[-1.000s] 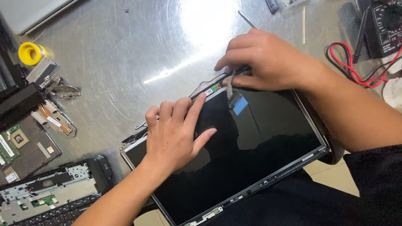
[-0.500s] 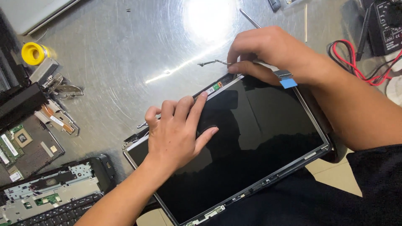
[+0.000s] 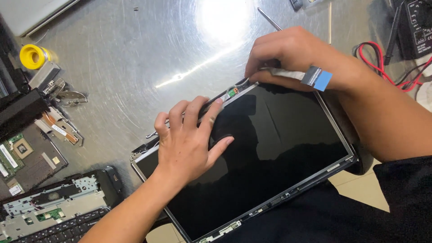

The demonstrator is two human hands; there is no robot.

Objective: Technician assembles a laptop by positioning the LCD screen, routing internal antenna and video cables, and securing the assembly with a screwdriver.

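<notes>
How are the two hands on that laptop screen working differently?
The left hand lies flat with fingers spread, pressing on the dark screen panel. The right hand is curled at the panel's top edge, pinching a flat ribbon cable with a blue tab. The left holds nothing; the right grips. Both are bare and rest on the same panel.

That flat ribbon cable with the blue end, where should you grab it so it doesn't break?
Probably by the stiff blue tab, pinched flat from above and below, coming from the screen's far edge. The white ribbon cable is thin and bendy; the right hand already pinches it further along.
</notes>
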